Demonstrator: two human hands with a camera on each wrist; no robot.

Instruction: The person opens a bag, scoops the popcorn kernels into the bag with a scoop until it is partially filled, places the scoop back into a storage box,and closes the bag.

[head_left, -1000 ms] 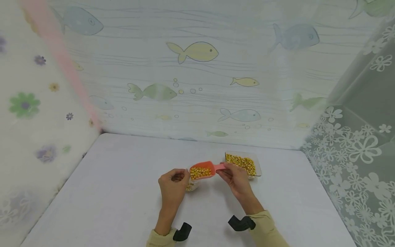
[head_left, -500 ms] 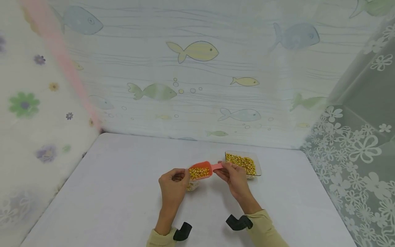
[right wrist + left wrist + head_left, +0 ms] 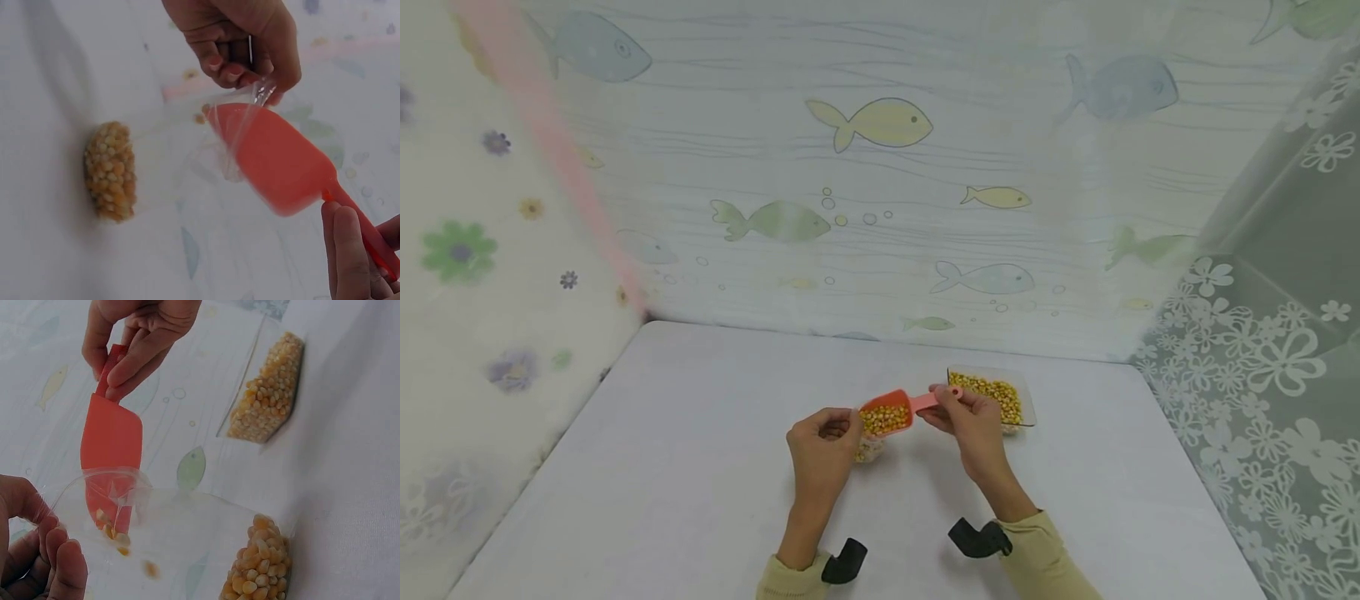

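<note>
My left hand [image 3: 822,454] pinches the mouth of a clear plastic bag [image 3: 181,509], which stands on the table with corn kernels [image 3: 259,569] in its bottom. My right hand [image 3: 977,433] grips the handle of an orange-red scoop [image 3: 281,162] loaded with kernels. Its lip is tilted down inside the bag's opening. In the left wrist view, a few kernels slide off the lip and one blurred kernel is falling inside the bag. The left hand hides part of the bag in the head view.
Behind and right of my right hand stands a clear square container [image 3: 1027,404] of corn kernels. The white table [image 3: 670,467] meets a fish-print cloth [image 3: 880,250] at the back, a flower-print cloth at the left and a lace-patterned curtain [image 3: 1262,400] at the right.
My right hand has shifted slightly left and its handle end has risen, tilting the scoop further towards the bag. The left hand stays almost still.
</note>
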